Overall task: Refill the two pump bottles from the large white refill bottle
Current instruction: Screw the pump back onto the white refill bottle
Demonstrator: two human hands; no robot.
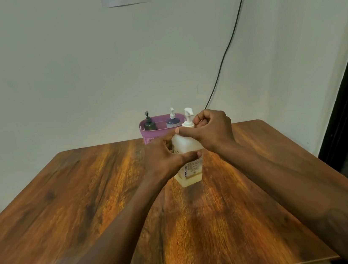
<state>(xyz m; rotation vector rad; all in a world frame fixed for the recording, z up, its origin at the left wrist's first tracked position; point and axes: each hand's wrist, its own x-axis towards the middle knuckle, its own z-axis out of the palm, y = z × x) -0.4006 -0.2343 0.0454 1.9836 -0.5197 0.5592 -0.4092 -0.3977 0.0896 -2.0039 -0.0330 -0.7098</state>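
The large white refill bottle point(190, 171) stands upright on the wooden table point(90, 209), a white pump head on top. My left hand point(167, 155) wraps around its body from the left. My right hand point(209, 129) is closed on the pump collar at its neck. Behind it a purple basket point(144, 135) holds two pump bottles: a dark one point(150, 124) on the left and a bluish one with a white pump point(172, 119) on the right.
The basket sits at the table's far edge against a pale wall. A black cable point(233, 35) hangs down the wall to the right. A dark frame point(347, 109) stands beside the table's right side.
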